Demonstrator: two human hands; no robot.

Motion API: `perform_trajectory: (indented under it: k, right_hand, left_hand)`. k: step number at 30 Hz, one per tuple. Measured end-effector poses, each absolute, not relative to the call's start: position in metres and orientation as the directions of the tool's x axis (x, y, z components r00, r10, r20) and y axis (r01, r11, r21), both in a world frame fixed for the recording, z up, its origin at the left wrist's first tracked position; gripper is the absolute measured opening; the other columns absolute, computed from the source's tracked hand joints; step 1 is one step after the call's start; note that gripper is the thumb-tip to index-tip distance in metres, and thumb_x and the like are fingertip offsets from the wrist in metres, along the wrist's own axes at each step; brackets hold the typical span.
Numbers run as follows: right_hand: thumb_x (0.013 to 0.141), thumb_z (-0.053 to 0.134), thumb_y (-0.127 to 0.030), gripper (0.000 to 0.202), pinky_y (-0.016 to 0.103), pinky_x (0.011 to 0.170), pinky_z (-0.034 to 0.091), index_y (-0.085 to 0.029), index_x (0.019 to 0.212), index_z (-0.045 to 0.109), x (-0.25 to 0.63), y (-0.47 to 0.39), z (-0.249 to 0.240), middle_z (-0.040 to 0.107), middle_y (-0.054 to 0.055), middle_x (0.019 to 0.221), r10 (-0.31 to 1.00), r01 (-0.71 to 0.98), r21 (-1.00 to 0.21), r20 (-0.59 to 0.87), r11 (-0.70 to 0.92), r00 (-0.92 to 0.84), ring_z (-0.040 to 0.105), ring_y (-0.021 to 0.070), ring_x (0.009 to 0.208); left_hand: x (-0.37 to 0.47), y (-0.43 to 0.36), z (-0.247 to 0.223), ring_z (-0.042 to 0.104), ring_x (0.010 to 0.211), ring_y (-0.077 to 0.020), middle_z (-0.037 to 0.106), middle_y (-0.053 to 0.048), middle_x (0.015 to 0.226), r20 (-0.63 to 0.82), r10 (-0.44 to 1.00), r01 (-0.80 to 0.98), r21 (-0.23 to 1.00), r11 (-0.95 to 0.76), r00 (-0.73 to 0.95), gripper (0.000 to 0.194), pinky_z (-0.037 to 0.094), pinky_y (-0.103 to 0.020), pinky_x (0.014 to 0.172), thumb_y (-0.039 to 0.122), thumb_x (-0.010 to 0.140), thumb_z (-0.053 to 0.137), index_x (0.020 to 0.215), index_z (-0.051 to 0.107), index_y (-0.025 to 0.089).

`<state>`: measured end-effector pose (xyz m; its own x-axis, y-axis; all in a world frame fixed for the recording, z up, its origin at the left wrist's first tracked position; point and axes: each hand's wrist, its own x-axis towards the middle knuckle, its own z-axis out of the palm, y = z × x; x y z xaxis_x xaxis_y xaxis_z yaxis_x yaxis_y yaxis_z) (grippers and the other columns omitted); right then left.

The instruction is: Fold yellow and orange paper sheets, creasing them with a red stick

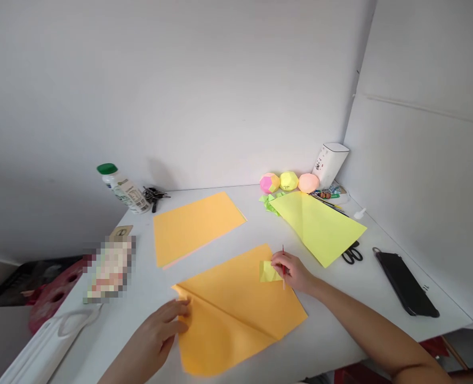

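Gripping red stick [283, 269] (R hand [296, 276], nearer yellow slip [266, 271]), touching orange sheet [232, 293] at left edge (L hand [156, 333], can't tell if pinching).

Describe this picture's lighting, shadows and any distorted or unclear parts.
Head view: soft light, with a faint shadow on the wall beside the bottle; head view: a dark crease crosses the orange sheet; head view: a pixelated item at left is unrecognisable; head view: the bottle leans outward, likely wide-angle distortion.
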<state>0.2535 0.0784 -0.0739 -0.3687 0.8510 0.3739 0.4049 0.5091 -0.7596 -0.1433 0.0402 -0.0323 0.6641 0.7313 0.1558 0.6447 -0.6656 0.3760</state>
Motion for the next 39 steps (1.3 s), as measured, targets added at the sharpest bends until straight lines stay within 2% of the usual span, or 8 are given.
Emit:
perform_trajectory:
  k: [3,6,8,11,14,19,30,39]
  right_hand:
    - [0.091,0.047,-0.018,0.011,0.026,0.057,0.045,-0.022,0.087,0.057,0.253,0.079,-0.074,0.054,0.003,0.079,0.851,0.402,-0.761,0.374,0.509,-0.368,0.047,0.0129,0.065]
    - [0.09,0.049,-0.019,0.009,0.026,0.057,0.045,-0.022,0.088,0.057,0.252,0.081,-0.075,0.054,0.003,0.08,0.852,0.396,-0.766,0.377,0.507,-0.363,0.047,0.0133,0.066]
    - [0.089,0.049,-0.019,0.008,0.026,0.057,0.045,-0.022,0.089,0.057,0.251,0.082,-0.075,0.055,0.004,0.081,0.852,0.392,-0.768,0.378,0.507,-0.361,0.048,0.0134,0.066]
    - [0.089,0.048,-0.018,0.009,0.025,0.056,0.043,-0.022,0.088,0.056,0.251,0.082,-0.075,0.054,0.004,0.082,0.852,0.392,-0.768,0.377,0.507,-0.362,0.047,0.0131,0.066]
    - [0.089,0.046,-0.016,0.011,0.026,0.058,0.042,-0.022,0.087,0.055,0.251,0.08,-0.072,0.054,0.004,0.083,0.855,0.396,-0.768,0.373,0.503,-0.361,0.048,0.0136,0.069]
    - [0.087,0.048,-0.017,0.009,0.026,0.059,0.043,-0.021,0.083,0.055,0.253,0.079,-0.069,0.056,0.005,0.085,0.875,0.396,-0.792,0.339,0.464,-0.346,0.049,0.0137,0.071]
    - [0.085,0.051,-0.025,0.009,0.024,0.056,0.044,-0.019,0.082,0.057,0.25,0.079,-0.037,0.063,0.004,0.084,0.947,0.384,-0.868,0.265,0.315,-0.18,0.051,0.0101,0.06]
    - [0.075,0.053,-0.009,0.011,0.021,0.057,0.047,-0.018,0.076,0.058,0.162,0.09,-0.041,0.064,0.0,0.076,0.929,0.361,-0.862,0.288,0.357,-0.231,0.055,0.0093,0.059]
  left_hand:
    - [-0.151,0.027,-0.036,0.064,0.107,-0.0221,0.07,-0.004,0.105,0.085,0.811,0.734,0.38,-0.563,0.579,0.041,0.056,-0.033,0.083,0.015,0.082,0.033,0.08,0.072,0.029]
    - [-0.135,0.026,-0.026,0.067,0.083,-0.0227,0.072,-0.007,0.089,0.087,0.896,0.837,0.328,-0.438,0.435,0.043,0.057,-0.035,0.07,0.018,0.084,0.032,0.105,0.069,0.024]
    - [-0.11,0.029,-0.022,0.065,0.084,-0.0238,0.07,-0.01,0.091,0.157,0.861,0.821,0.26,-0.509,0.484,0.04,0.054,-0.039,0.075,0.021,0.087,0.033,0.107,0.068,0.021]
    - [-0.07,0.034,-0.034,0.053,0.115,-0.0334,0.062,-0.012,0.12,0.201,0.832,0.827,0.132,-0.546,0.517,0.038,0.046,-0.05,0.093,0.04,0.089,0.043,0.116,0.063,0.021]
    - [-0.052,0.032,-0.063,0.035,0.131,-0.0448,0.046,-0.015,0.141,0.134,0.869,0.871,0.059,-0.487,0.477,0.059,0.033,-0.062,0.101,0.057,0.087,0.045,0.129,0.056,0.018]
    - [-0.066,0.018,-0.091,0.016,0.141,-0.0413,0.026,-0.011,0.154,0.184,0.837,0.846,0.044,-0.531,0.516,0.072,0.02,-0.059,0.109,0.063,0.087,0.04,0.146,0.033,0.022]
    - [-0.042,0.005,-0.094,0.014,0.142,-0.0403,0.024,-0.013,0.155,0.277,0.762,0.798,-0.034,-0.602,0.586,0.073,0.015,-0.06,0.11,0.059,0.089,0.039,0.149,0.023,0.021]
    - [0.025,-0.001,-0.073,0.033,0.132,-0.0455,0.041,-0.017,0.146,0.109,0.769,0.77,0.04,-0.637,0.63,0.074,0.014,-0.064,0.107,0.065,0.088,0.03,0.145,0.035,0.018]
